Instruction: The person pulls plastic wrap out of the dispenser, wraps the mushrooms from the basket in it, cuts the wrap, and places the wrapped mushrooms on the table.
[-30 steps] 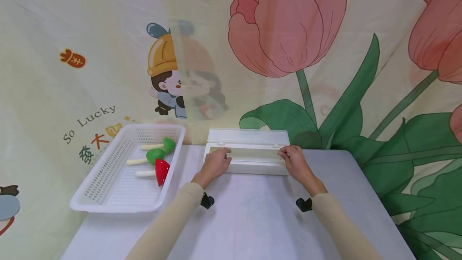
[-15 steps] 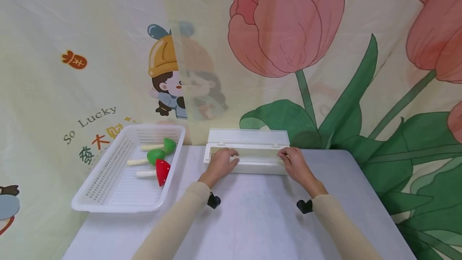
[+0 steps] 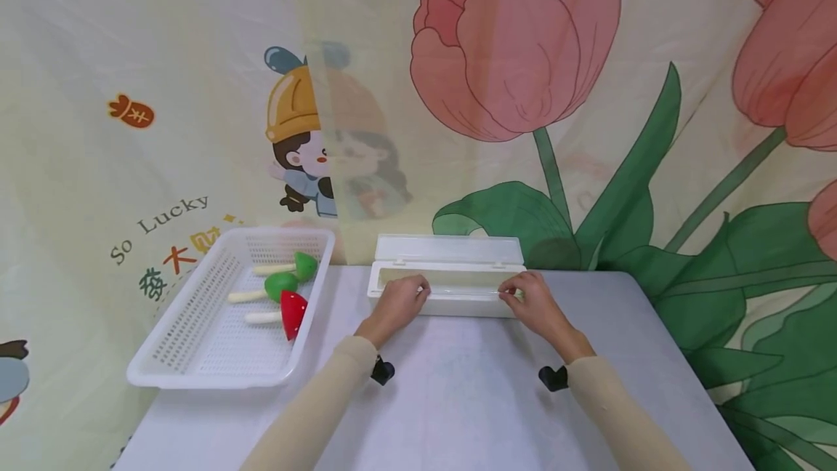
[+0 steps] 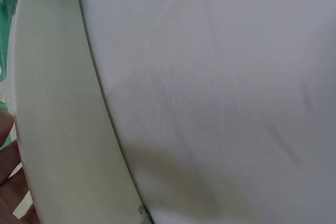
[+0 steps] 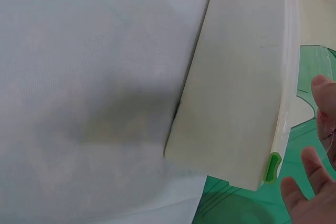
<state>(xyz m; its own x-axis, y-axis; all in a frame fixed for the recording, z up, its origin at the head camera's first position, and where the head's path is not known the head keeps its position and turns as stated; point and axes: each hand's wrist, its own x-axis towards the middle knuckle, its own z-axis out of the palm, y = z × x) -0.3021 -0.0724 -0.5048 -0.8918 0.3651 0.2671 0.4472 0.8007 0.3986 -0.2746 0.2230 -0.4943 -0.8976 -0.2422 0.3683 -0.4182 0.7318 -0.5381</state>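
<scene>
A long white cling film dispenser (image 3: 468, 305) lies at the back of the table, its hinged lid (image 3: 449, 249) raised. My left hand (image 3: 395, 304) is at the left part of its front rim, thumb and forefinger pinching what looks like clear film. On the right, my right hand (image 3: 538, 306) pinches near the same rim, its other fingers spread in the right wrist view. The clear film (image 5: 314, 64) is thin and hard to make out, stretching between the hands. A green slider (image 5: 272, 167) sits at the dispenser's right end. The left fingertips are mostly out of the left wrist view.
A white perforated basket (image 3: 196, 351) stands at the left, holding two green toy mushrooms (image 3: 281, 283) and a red spotted toy mushroom (image 3: 293, 315). Behind the white-covered table (image 3: 458, 391) hangs a printed curtain (image 3: 516, 57) with tulips.
My left hand shifted right along the front rim, its fingers parting and then closing together. The right hand stays nearly in place, drawn slightly left. The dispenser and basket hold still.
</scene>
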